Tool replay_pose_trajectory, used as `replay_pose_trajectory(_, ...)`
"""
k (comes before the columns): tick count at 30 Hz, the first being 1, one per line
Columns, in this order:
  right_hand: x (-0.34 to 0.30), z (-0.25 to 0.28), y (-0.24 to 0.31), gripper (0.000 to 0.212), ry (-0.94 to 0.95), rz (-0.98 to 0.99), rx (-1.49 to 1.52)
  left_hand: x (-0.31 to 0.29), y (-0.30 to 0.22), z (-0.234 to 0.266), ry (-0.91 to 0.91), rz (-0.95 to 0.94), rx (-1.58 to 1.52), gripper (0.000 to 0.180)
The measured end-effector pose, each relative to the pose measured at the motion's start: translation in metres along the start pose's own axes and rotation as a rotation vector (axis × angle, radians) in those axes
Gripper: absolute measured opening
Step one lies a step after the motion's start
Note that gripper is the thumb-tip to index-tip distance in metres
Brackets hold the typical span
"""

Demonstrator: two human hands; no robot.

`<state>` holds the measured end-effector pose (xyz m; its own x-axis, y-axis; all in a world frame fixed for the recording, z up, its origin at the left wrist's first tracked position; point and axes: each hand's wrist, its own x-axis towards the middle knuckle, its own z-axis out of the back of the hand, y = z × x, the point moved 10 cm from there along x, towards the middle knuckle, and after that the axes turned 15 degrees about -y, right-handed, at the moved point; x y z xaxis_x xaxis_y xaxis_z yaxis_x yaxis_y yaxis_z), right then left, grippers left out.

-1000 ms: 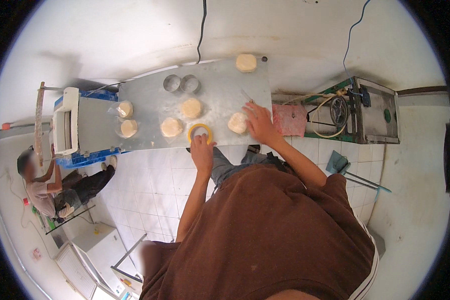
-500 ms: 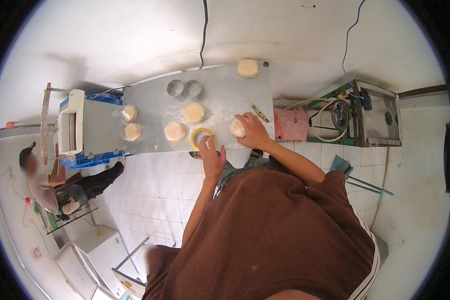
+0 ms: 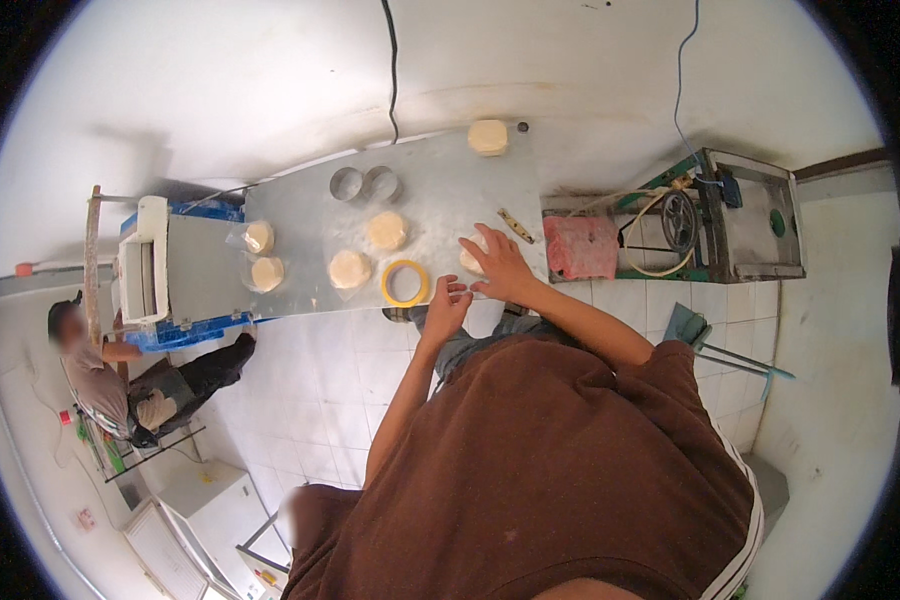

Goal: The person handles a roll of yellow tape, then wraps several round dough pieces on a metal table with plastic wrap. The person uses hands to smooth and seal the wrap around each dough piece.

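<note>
My right hand [image 3: 502, 268] is spread over a pale stack of round dough wrappers [image 3: 469, 262] in clear plastic, fingers on its top and thumb at its near side. My left hand [image 3: 447, 307] is beside it at the table's near edge, fingertips bent together close to the right thumb; whatever they pinch is too small to make out. Just left of that hand lies a yellow roll of tape [image 3: 388, 288]. Farther left sit two more stacks, one nearer [image 3: 350, 269] and one farther [image 3: 387, 230]. A yellow box cutter [image 3: 516, 226] lies beyond my right hand.
The metal table [image 3: 300, 215] also bears two metal rings [image 3: 347, 184], two bagged stacks [image 3: 267, 273] at the left end and another stack [image 3: 488, 137] at the back. Left stands a white machine [image 3: 205, 262] with a person [image 3: 100, 365]; right, a pink sheet [image 3: 580, 247] and a wheeled metal machine [image 3: 755, 215].
My left hand has left the tape roll and moved right to the stack under my right hand. The tape roll stays on the table. My right hand has spread farther over the stack.
</note>
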<state>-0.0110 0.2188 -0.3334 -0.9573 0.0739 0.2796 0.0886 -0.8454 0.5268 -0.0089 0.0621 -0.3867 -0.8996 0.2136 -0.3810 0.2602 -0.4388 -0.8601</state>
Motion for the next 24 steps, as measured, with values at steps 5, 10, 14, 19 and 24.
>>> replay_pose_trajectory(5, 0.003, -0.011, -0.005, 0.083, 0.029, -0.019, -0.063, -0.002, 0.028, -0.009, 0.066, 0.137, -0.047, 0.054)
replay_pose_trajectory(10, 0.004, -0.008, -0.005, 0.075, 0.103, -0.068, 0.036, -0.019, 0.055, -0.005, 0.060, 0.424, -0.193, 0.053)
replay_pose_trajectory(14, -0.002, -0.030, -0.021, 0.066, 0.356, -0.390, 0.489, -0.026, 0.047, 0.010, -0.008, 0.392, -0.322, 0.055)
replay_pose_trajectory(19, -0.050, -0.051, 0.004, 0.059, 0.915, -1.029, 1.486, -0.027, 0.005, 0.008, 0.108, 0.350, -0.758, 0.073)
replay_pose_trajectory(24, -0.060, -0.030, 0.023, 0.084, 1.073, -1.106, 1.810, -0.037, -0.049, 0.000, 0.368, 0.210, -0.821, 0.076)
